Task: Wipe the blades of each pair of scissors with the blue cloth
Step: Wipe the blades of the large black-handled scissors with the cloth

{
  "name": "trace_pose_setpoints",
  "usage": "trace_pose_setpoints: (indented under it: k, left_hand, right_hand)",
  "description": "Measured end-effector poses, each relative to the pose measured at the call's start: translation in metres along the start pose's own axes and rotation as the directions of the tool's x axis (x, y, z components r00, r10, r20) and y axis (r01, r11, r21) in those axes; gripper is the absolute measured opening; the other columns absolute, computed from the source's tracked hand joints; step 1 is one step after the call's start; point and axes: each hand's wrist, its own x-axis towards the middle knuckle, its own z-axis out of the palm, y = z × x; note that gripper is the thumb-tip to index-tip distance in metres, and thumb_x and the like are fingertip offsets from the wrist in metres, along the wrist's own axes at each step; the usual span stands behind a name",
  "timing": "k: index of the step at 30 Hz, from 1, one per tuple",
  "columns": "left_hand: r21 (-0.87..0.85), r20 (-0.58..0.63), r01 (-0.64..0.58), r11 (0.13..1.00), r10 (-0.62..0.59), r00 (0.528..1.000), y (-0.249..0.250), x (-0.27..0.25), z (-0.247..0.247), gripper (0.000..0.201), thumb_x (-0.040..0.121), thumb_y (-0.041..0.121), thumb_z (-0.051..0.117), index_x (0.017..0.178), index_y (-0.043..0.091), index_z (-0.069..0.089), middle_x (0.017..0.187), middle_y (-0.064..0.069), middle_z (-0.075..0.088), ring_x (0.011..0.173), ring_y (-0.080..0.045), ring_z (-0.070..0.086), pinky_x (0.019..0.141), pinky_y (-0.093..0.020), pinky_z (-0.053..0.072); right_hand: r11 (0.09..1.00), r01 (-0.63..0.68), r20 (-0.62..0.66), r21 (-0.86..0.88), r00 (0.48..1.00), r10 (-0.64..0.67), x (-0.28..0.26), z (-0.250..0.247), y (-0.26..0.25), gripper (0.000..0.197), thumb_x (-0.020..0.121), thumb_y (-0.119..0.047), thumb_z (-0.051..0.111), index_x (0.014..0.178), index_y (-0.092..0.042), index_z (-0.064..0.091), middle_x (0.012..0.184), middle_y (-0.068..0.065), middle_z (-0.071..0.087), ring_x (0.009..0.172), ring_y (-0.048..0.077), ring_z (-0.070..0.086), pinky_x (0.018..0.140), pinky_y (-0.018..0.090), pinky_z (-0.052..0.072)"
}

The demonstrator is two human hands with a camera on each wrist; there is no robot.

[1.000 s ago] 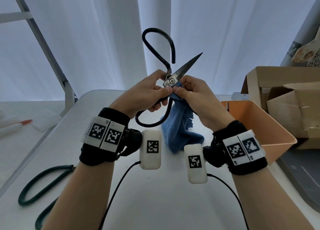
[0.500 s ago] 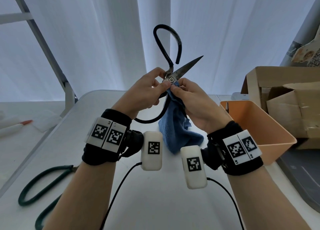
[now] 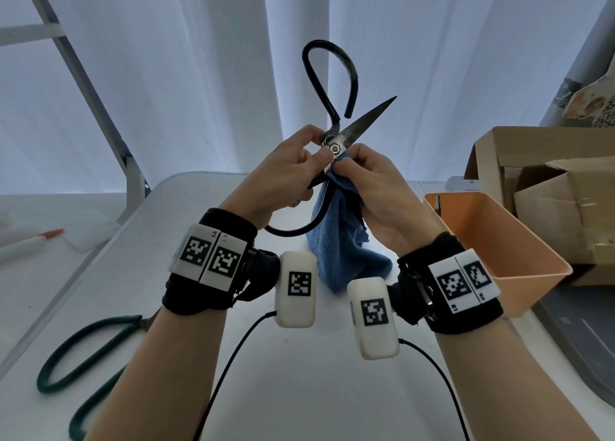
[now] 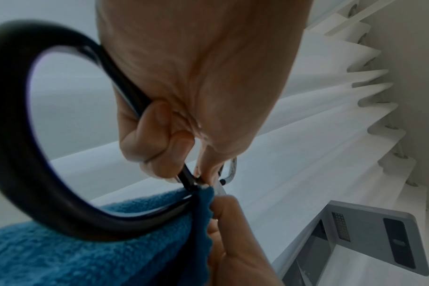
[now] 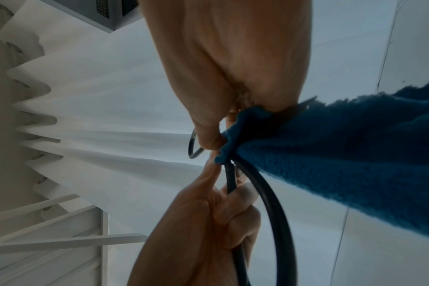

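— What are the hands doing?

— The left hand [image 3: 283,177] is curled around the black scissors [image 3: 336,134] just below the pivot, holding them up above the tabletop [image 3: 299,390]. The right hand [image 3: 376,191] pinches the blue cloth [image 3: 339,251] against the lower blade beside the pivot; the rest of the cloth hangs down to the tabletop.

— And the scissors themselves?

— Spread open, one blade pointing up and to the right, one handle loop high, the other curving below the left hand.

— Anything else nearby?

— Green-handled scissors [image 3: 83,357] lie at the near left, well apart. An orange bin [image 3: 499,237] stands to the right, cardboard boxes [image 3: 549,187] behind it.
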Motion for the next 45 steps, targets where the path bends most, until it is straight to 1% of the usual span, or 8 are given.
trace_pose_setpoints:
  k: [6,11,21,23,26,30,39,45]
  left_hand:
    - [-0.007,-0.005,0.013,1.000,-0.013,1.000,-0.001,-0.001,-0.007,0.020,0.106,0.030,0.046,0.117,0.015,0.052,0.084,-0.011,0.039,0.041,-0.004,0.032,0.041,-0.018,0.028]
    - [0.002,0.002,0.020,1.000,-0.020,1.000,-0.002,-0.001,-0.007,0.019,0.106,0.029,0.047,0.118,0.016,0.053,0.087,-0.012,0.041,0.043,-0.005,0.034,0.041,-0.018,0.028]
    - [-0.006,-0.081,0.059,0.998,-0.059,0.995,-0.005,0.003,-0.005,0.019,0.106,0.028,0.047,0.117,0.014,0.054,0.080,-0.008,0.042,0.038,-0.004,0.037,0.041,-0.018,0.029]
    - [-0.016,-0.110,0.075,0.997,-0.076,0.991,-0.006,0.004,-0.007,0.018,0.105,0.028,0.047,0.115,0.014,0.054,0.082,-0.009,0.043,0.037,-0.004,0.037,0.040,-0.018,0.029]
    - [-0.033,-0.118,0.078,0.996,-0.081,0.990,-0.006,0.004,-0.008,0.018,0.105,0.028,0.047,0.114,0.014,0.054,0.083,-0.010,0.042,0.037,-0.004,0.037,0.040,-0.018,0.029]
    - [-0.017,-0.090,0.058,0.998,-0.060,0.994,-0.005,0.003,-0.007,0.019,0.106,0.028,0.047,0.118,0.014,0.053,0.086,-0.013,0.043,0.037,-0.004,0.036,0.040,-0.019,0.028]
    - [0.011,-0.089,0.041,0.999,-0.039,0.995,-0.004,0.002,-0.008,0.020,0.105,0.029,0.048,0.118,0.014,0.055,0.084,-0.012,0.045,0.037,-0.005,0.038,0.040,-0.017,0.030]
    - [0.036,-0.096,0.048,0.998,-0.045,0.994,-0.005,0.002,-0.008,0.020,0.105,0.029,0.049,0.117,0.015,0.055,0.083,-0.009,0.047,0.039,-0.004,0.041,0.042,-0.019,0.032]
  right_hand:
    - [0.998,-0.013,0.050,-0.063,0.999,0.016,-0.001,-0.002,0.000,0.007,0.096,-0.019,0.064,0.089,-0.016,0.064,0.083,-0.001,0.070,0.084,0.014,0.064,0.083,0.031,0.051]
    - [0.999,-0.011,0.020,-0.040,1.000,0.012,0.000,-0.006,0.001,0.013,0.089,-0.014,0.072,0.096,-0.008,0.062,0.091,0.014,0.062,0.082,0.020,0.060,0.079,0.031,0.050]
    - [0.995,0.064,-0.019,0.072,0.998,-0.063,-0.001,-0.013,-0.008,0.009,0.091,-0.001,0.065,0.095,-0.009,0.063,0.083,0.003,0.070,0.081,0.014,0.070,0.082,0.029,0.054]
    - [0.995,0.050,-0.012,0.088,0.999,-0.049,0.000,-0.013,-0.011,0.004,0.087,-0.008,0.065,0.090,-0.011,0.065,0.086,0.006,0.068,0.082,0.015,0.067,0.080,0.029,0.053]
    - [0.999,-0.032,-0.033,0.019,0.999,0.032,0.002,-0.012,-0.013,0.015,0.084,-0.025,0.061,0.076,-0.013,0.065,0.069,-0.001,0.064,0.067,0.009,0.062,0.065,0.026,0.050]
    - [1.000,-0.005,0.050,0.006,0.999,0.005,0.001,-0.015,-0.009,0.020,0.098,-0.013,0.058,0.104,-0.002,0.074,0.100,0.015,0.073,0.097,0.023,0.068,0.096,0.035,0.053]
    - [0.991,-0.096,-0.010,0.095,0.995,0.097,0.000,-0.017,-0.013,0.036,0.094,-0.015,0.055,0.063,-0.016,0.073,0.075,0.000,0.071,0.071,0.011,0.065,0.075,0.027,0.048]
    - [0.993,-0.063,-0.020,0.099,0.998,0.065,-0.001,-0.019,-0.010,0.016,0.097,-0.001,0.055,0.100,-0.016,0.062,0.080,0.003,0.074,0.067,0.012,0.067,0.064,0.025,0.055]
